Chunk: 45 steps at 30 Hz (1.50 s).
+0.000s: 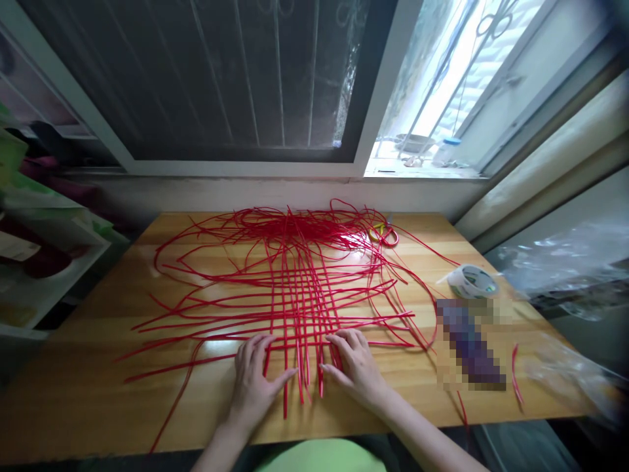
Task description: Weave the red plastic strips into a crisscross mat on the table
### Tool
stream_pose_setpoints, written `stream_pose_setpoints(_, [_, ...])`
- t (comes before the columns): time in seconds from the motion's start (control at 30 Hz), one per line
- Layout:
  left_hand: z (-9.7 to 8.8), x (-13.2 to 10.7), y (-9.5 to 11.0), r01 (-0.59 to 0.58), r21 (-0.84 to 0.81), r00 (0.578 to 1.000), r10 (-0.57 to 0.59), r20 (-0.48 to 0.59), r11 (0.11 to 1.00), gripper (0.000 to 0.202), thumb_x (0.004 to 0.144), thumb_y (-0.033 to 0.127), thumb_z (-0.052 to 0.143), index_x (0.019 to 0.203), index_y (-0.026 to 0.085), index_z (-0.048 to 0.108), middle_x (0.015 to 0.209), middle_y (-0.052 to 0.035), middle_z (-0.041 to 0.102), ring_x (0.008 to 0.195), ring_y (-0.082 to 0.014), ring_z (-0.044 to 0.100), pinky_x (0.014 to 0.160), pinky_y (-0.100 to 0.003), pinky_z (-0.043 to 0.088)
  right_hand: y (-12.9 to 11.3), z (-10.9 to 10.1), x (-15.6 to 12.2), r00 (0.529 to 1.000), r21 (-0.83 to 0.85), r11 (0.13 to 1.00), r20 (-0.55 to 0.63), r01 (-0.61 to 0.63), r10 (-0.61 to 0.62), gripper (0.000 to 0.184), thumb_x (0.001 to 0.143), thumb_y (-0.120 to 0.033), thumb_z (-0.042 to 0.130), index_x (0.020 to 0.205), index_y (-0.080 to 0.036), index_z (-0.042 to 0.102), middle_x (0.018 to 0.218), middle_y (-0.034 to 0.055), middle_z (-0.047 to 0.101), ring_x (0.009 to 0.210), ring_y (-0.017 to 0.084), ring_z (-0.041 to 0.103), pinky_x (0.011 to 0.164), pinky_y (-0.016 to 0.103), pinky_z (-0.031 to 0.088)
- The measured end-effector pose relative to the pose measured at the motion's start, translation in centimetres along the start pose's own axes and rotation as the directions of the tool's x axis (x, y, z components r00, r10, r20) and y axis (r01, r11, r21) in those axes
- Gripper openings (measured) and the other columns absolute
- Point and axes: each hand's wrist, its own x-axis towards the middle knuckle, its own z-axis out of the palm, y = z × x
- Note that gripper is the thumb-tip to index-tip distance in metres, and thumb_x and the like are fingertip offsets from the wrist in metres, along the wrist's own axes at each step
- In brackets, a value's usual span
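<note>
Thin red strands, like plastic cord or cane, cross over and under each other in a loose woven grid (304, 305) on the wooden table (98, 387). My left hand (255, 377) rests at the grid's near left corner, its thumb stretched out across the lengthwise strand ends. At the near right corner lies my right hand (356, 367), fingers touching the nearest crosswise strand and thumb apart, by the strand ends. Several loose ends point toward me between the hands. Behind the grid, the long strands run into a tangled red heap (295, 228).
Scissors (384, 235) with yellow and red handles lie beside the heap. A tape roll (472, 282), a pixelated dark object (472, 344) and a short red strand piece (515, 377) are on the right. Clear plastic wrap (565, 269) hangs by the right edge. A window stands behind the table.
</note>
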Motion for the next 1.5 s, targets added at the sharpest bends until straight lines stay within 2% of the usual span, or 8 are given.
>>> stream_pose_setpoints(0.17, [-0.5, 0.2, -0.5, -0.003, 0.007, 0.996, 0.002, 0.089, 1.0, 0.045, 0.069, 0.044, 0.064, 0.109, 0.025, 0.052, 0.106, -0.0066, 0.054, 0.1, -0.025, 0.05, 0.086, -0.043, 0.043, -0.6, 0.2, 0.7, 1.0, 0.009, 1.0, 0.007, 0.013, -0.013, 0.042, 0.073, -0.043, 0.062, 0.11, -0.025, 0.055, 0.104, 0.0091, 0.051, 0.099, 0.026, 0.046, 0.084, 0.045, 0.044])
stream_pose_setpoints(0.37, [0.8, -0.1, 1.2, -0.024, 0.072, 0.997, 0.019, 0.081, 0.997, 0.044, 0.075, 0.044, 0.058, 0.114, 0.025, 0.051, 0.104, -0.0066, 0.056, 0.098, -0.0248, 0.051, 0.085, -0.042, 0.042, -1.4, 1.8, 0.6, 0.991, -0.023, 0.996, -0.109, -0.082, 0.079, 0.035, 0.073, -0.04, 0.061, 0.105, -0.025, 0.057, 0.105, 0.0093, 0.048, 0.099, 0.027, 0.044, 0.083, 0.046, 0.042])
stream_pose_setpoints(0.57, [1.6, -0.1, 1.6, -0.093, 0.116, 0.982, 0.072, 0.173, 0.989, 0.039, 0.075, 0.045, 0.057, 0.109, 0.026, 0.055, 0.107, -0.0068, 0.052, 0.099, -0.0245, 0.048, 0.086, -0.041, 0.041, -1.5, 1.9, 0.4, 0.993, -0.056, 0.995, -0.088, -0.08, 0.075, 0.032, 0.074, -0.039, 0.061, 0.103, -0.025, 0.057, 0.103, 0.0088, 0.049, 0.098, 0.026, 0.043, 0.082, 0.044, 0.042])
stream_pose_setpoints(0.9, [1.5, 0.1, 1.8, -0.072, 0.079, 0.98, 0.056, 0.19, 0.994, 0.03, 0.075, 0.043, 0.058, 0.099, 0.024, 0.057, 0.101, -0.0058, 0.051, 0.095, -0.0234, 0.049, 0.083, -0.041, 0.043, -1.7, 1.8, 0.4, 0.993, -0.036, 0.995, -0.076, -0.093, 0.09, 0.021, 0.075, -0.037, 0.061, 0.091, -0.024, 0.06, 0.099, 0.0078, 0.05, 0.098, 0.025, 0.044, 0.083, 0.042, 0.041])
stream_pose_setpoints(1.07, [0.5, 0.5, 1.0, -0.091, -0.013, 0.985, 0.092, 0.145, 0.996, 0.031, 0.078, 0.036, 0.056, 0.106, 0.025, 0.054, 0.107, -0.0064, 0.05, 0.101, -0.0225, 0.048, 0.087, -0.039, 0.044, -0.3, 1.0, 0.5, 0.988, 0.04, 0.995, -0.123, -0.093, 0.098, 0.031, 0.079, -0.035, 0.056, 0.107, -0.022, 0.054, 0.105, 0.0094, 0.05, 0.1, 0.024, 0.045, 0.085, 0.042, 0.042])
stream_pose_setpoints(1.23, [-1.4, 1.9, -1.8, -0.187, -0.009, 0.963, 0.185, 0.195, 0.982, 0.032, 0.079, 0.029, 0.055, 0.112, 0.028, 0.053, 0.109, -0.0052, 0.053, 0.103, -0.0225, 0.049, 0.088, -0.041, 0.043, 2.3, -1.9, 1.3, 0.992, 0.23, 0.965, 0.014, -0.125, 0.125, 0.017, 0.087, -0.03, 0.045, 0.098, -0.024, 0.057, 0.1, 0.0063, 0.053, 0.097, 0.019, 0.051, 0.082, 0.033, 0.046])
stream_pose_setpoints(1.37, [-1.8, 2.5, -3.2, -0.217, 0.003, 0.95, 0.21, 0.231, 0.976, 0.033, 0.079, 0.032, 0.056, 0.111, 0.029, 0.055, 0.109, -0.0053, 0.053, 0.103, -0.0228, 0.049, 0.087, -0.042, 0.044, 4.2, -3.1, 1.6, 0.992, 0.102, 0.995, 0.124, -0.007, -0.006, 0.021, 0.082, -0.029, 0.054, 0.102, -0.025, 0.057, 0.103, 0.0062, 0.054, 0.096, 0.02, 0.051, 0.082, 0.035, 0.046])
stream_pose_setpoints(1.5, [-1.3, 2.4, -3.4, -0.204, 0.012, 0.959, 0.197, 0.202, 0.979, 0.029, 0.079, 0.031, 0.055, 0.108, 0.027, 0.056, 0.107, -0.0056, 0.054, 0.102, -0.0225, 0.049, 0.086, -0.041, 0.044, 5.2, -2.4, 1.5, 0.991, -0.055, 0.996, 0.118, 0.067, -0.06, 0.03, 0.081, -0.022, 0.054, 0.111, -0.025, 0.053, 0.108, 0.0074, 0.053, 0.101, 0.022, 0.047, 0.086, 0.04, 0.044])
